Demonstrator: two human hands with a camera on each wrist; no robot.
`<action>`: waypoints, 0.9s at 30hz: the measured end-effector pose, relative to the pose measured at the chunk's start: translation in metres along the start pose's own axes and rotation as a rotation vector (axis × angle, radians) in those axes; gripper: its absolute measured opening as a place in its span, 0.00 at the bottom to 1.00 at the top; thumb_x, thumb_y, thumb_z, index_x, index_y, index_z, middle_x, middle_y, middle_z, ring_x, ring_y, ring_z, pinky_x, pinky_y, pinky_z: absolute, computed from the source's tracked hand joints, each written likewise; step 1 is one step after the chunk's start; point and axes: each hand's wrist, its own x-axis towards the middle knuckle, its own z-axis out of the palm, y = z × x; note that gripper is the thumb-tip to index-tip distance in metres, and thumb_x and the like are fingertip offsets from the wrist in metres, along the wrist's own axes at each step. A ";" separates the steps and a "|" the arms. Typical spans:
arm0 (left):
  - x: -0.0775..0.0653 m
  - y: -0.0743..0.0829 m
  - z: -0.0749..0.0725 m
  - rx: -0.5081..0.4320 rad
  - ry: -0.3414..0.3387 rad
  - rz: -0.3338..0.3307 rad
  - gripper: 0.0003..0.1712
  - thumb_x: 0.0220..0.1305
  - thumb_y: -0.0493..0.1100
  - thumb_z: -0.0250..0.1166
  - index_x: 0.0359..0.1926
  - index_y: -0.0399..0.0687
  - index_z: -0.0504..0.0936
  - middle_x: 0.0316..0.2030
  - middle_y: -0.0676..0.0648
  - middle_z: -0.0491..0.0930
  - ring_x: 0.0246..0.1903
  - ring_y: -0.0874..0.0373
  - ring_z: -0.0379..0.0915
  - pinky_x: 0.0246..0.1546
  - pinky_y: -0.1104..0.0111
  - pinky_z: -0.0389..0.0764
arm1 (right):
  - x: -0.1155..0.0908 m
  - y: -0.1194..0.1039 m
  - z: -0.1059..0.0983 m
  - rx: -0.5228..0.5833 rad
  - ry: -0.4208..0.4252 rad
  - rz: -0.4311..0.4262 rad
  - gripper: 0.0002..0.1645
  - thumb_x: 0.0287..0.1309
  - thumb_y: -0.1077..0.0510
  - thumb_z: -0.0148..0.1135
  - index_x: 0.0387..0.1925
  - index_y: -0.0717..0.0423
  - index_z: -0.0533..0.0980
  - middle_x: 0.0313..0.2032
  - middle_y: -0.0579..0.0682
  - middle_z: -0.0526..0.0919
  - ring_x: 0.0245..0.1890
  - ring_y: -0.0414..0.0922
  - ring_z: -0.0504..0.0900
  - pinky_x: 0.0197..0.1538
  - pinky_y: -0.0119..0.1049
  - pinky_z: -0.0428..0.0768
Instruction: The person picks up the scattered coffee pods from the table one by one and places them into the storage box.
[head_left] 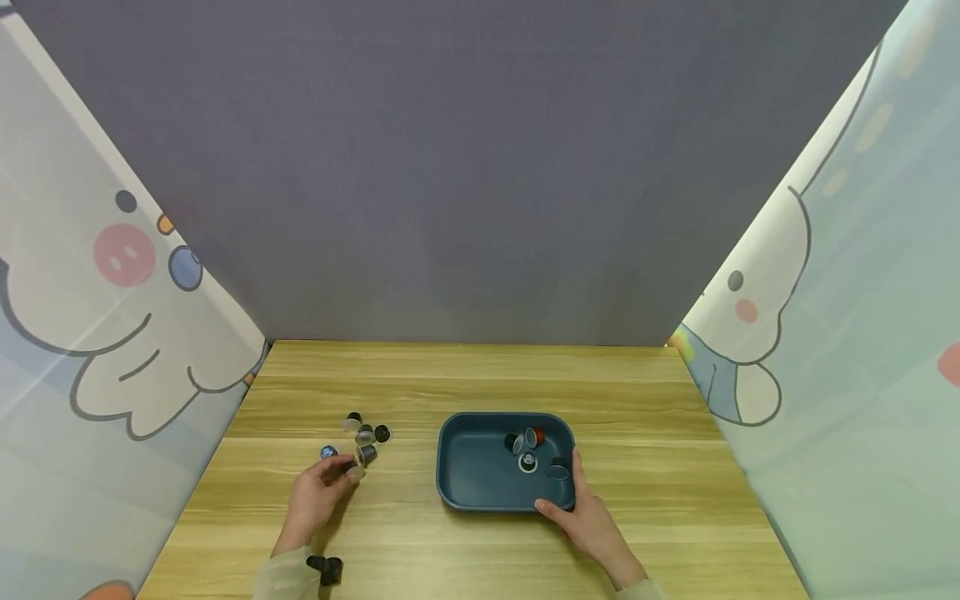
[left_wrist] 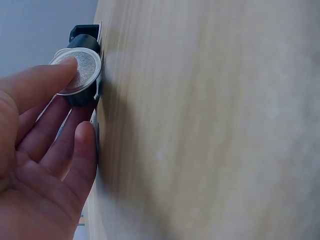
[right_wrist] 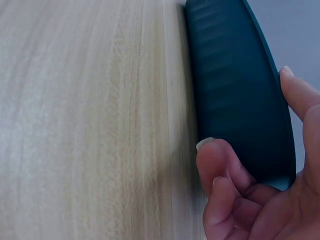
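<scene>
At the left of the table, my left hand (head_left: 315, 498) pinches a dark coffee capsule (left_wrist: 89, 72) with a silver foil lid. In the left wrist view the thumb presses on the foil and the fingers lie behind. Other capsules are close by: a grey one (head_left: 367, 454) just beyond the fingertips and a blue one (head_left: 328, 452) beside the hand. My right hand (head_left: 592, 521) grips the near right corner of a dark blue tray (head_left: 476, 471), thumb at the front rim. Inside the tray lie several capsules, among them a red one (head_left: 536, 437) and a black one (head_left: 558, 468).
Farther back on the left are a black capsule (head_left: 382, 433) and two silver-rimmed ones, one of them lying on its side (head_left: 352, 422). The wooden table (head_left: 420, 375) meets a grey panel (head_left: 465, 208) at the back; cartoon-printed sheets (head_left: 847, 333) flank both sides.
</scene>
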 end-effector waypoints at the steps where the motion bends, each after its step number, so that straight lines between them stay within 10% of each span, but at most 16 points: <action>1: 0.000 0.000 0.000 0.001 0.000 -0.004 0.17 0.59 0.29 0.71 0.50 0.35 0.84 0.49 0.34 0.82 0.50 0.42 0.80 0.45 0.68 0.81 | 0.000 0.000 0.000 0.000 0.000 0.000 0.69 0.58 0.35 0.68 0.79 0.50 0.30 0.14 0.47 0.73 0.15 0.44 0.72 0.28 0.36 0.71; 27: 0.000 0.008 -0.009 -0.066 0.000 -0.070 0.19 0.61 0.31 0.70 0.54 0.36 0.83 0.54 0.29 0.78 0.45 0.40 0.82 0.35 0.73 0.81 | -0.001 -0.001 0.000 0.014 0.001 -0.013 0.69 0.59 0.36 0.67 0.79 0.51 0.30 0.13 0.47 0.74 0.14 0.43 0.73 0.27 0.36 0.71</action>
